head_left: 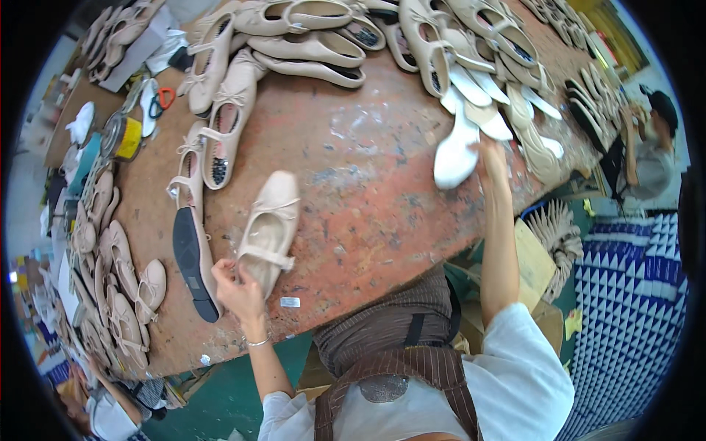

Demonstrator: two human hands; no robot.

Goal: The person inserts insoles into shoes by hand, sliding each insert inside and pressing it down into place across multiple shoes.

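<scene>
Head view, left to right. Left hand (pixel 237 288): fingers pinched on the heel end of 1 beige strap shoe (pixel 268 231), which lies sole-down near the desk's (pixel 353 184) front edge, seemingly steadied there. Beside it, a shoe lying sole-up (pixel 193 261) shows its dark sole. Right hand (pixel 491 158) reaches far out, fingers closed on a white insole (pixel 454 154) at the edge of a fanned insole pile (pixel 507 110), probably kept within reach.

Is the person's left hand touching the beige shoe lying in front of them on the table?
Touching. The head view shows the left hand with its fingers on the heel end of the beige shoe, no gap between them.
</scene>
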